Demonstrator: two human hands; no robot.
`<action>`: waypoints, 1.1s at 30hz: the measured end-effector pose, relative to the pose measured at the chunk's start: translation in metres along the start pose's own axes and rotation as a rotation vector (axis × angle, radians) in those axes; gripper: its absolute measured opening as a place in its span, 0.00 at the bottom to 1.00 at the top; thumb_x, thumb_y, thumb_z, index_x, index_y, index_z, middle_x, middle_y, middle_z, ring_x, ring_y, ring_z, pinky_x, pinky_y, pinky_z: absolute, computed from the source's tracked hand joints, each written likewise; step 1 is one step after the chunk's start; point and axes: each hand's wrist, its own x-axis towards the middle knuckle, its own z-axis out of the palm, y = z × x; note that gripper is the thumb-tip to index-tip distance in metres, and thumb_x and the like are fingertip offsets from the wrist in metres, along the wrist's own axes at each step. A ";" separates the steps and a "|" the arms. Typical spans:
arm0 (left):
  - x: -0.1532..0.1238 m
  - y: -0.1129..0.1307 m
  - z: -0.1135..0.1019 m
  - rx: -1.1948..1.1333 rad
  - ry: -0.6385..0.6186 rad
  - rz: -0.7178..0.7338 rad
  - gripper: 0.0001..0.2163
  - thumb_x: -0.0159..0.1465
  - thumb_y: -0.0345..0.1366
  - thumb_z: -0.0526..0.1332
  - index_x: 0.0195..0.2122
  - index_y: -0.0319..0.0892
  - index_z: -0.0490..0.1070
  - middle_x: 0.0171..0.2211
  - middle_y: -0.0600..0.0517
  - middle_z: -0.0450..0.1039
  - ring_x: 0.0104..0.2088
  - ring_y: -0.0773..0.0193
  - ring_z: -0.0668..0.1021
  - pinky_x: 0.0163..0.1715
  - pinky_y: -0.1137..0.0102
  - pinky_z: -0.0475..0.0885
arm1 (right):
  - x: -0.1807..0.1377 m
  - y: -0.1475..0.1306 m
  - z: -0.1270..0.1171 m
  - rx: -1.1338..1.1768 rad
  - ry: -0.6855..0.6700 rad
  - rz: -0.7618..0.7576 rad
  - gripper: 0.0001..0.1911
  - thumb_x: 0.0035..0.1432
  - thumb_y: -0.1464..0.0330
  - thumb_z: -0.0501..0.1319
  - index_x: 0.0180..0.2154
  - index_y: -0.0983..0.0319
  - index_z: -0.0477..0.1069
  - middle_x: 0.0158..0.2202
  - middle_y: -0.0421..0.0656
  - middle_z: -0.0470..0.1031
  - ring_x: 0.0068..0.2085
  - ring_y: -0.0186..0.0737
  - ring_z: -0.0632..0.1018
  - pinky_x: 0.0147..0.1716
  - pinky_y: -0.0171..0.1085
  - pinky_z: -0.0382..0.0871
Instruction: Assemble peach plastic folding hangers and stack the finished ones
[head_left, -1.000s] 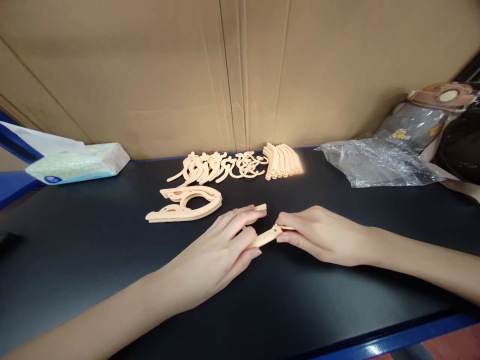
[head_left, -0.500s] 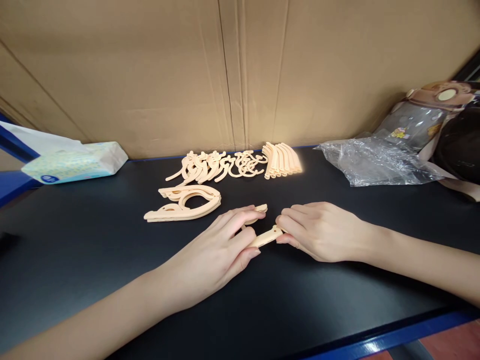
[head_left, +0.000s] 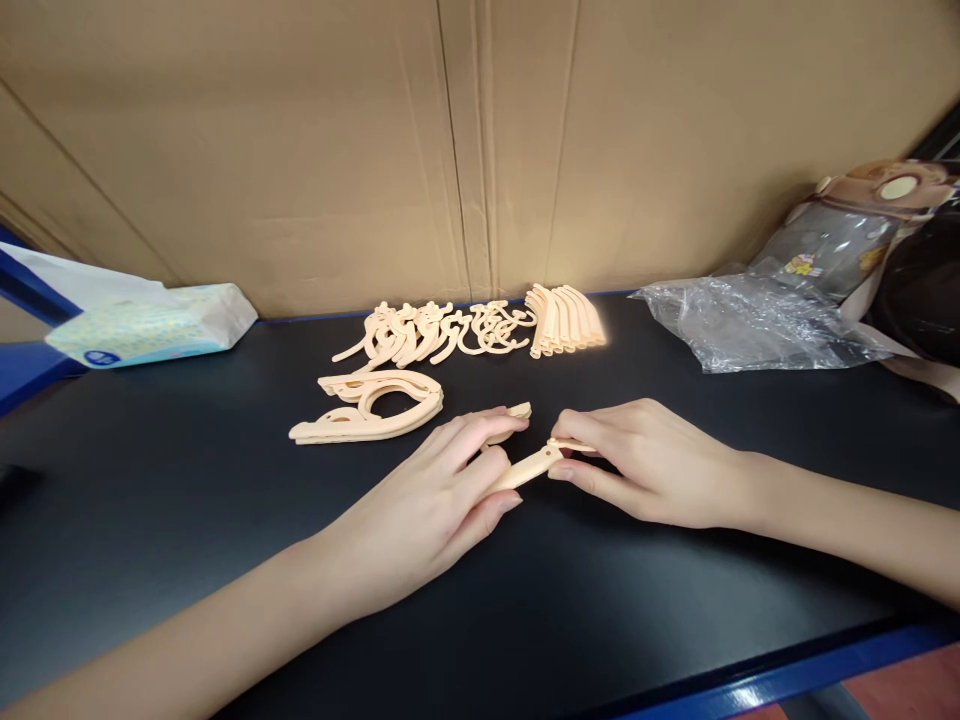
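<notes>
Pinched between both hands, low over the middle of the black table [head_left: 187, 520]: a peach plastic strip [head_left: 529, 467], left hand [head_left: 431, 510] gripping one end, right hand [head_left: 649, 462] fingertips closed on the other. Just beyond the left hand, one stack of assembled hanger pieces [head_left: 367, 408]. Farther back, a row of hook parts [head_left: 435, 332], too tangled to count, beside a bundle of curved arms [head_left: 566, 320]. Left, one tissue pack [head_left: 150, 325]; right, crumpled clear plastic [head_left: 750, 325].

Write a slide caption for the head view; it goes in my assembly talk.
Left hand and right hand join peach plastic pieces on a black table.
</notes>
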 end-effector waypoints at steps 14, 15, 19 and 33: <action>-0.001 0.000 0.001 -0.030 0.013 0.014 0.06 0.69 0.33 0.52 0.36 0.41 0.66 0.57 0.43 0.64 0.62 0.55 0.64 0.59 0.58 0.65 | 0.002 -0.001 -0.002 0.207 -0.140 0.025 0.13 0.70 0.64 0.46 0.31 0.59 0.54 0.24 0.35 0.61 0.22 0.32 0.62 0.23 0.33 0.53; -0.001 -0.001 0.001 -0.028 0.013 0.016 0.06 0.69 0.33 0.52 0.36 0.41 0.66 0.56 0.43 0.64 0.62 0.55 0.64 0.59 0.58 0.65 | 0.001 0.000 -0.001 0.164 -0.134 0.017 0.13 0.70 0.64 0.46 0.31 0.59 0.54 0.25 0.35 0.63 0.22 0.32 0.63 0.23 0.33 0.52; -0.001 -0.001 0.001 -0.005 -0.006 0.020 0.06 0.70 0.32 0.52 0.37 0.40 0.67 0.57 0.42 0.64 0.62 0.55 0.63 0.60 0.60 0.64 | -0.001 0.000 0.004 -0.058 -0.068 -0.056 0.13 0.70 0.65 0.44 0.32 0.60 0.57 0.26 0.38 0.66 0.22 0.33 0.65 0.22 0.34 0.50; -0.002 -0.001 0.001 -0.010 -0.022 0.011 0.07 0.70 0.33 0.51 0.37 0.40 0.68 0.56 0.43 0.65 0.61 0.55 0.64 0.59 0.60 0.65 | -0.003 -0.003 0.010 -0.607 0.162 -0.266 0.19 0.70 0.68 0.43 0.29 0.63 0.65 0.23 0.40 0.65 0.24 0.36 0.65 0.25 0.37 0.52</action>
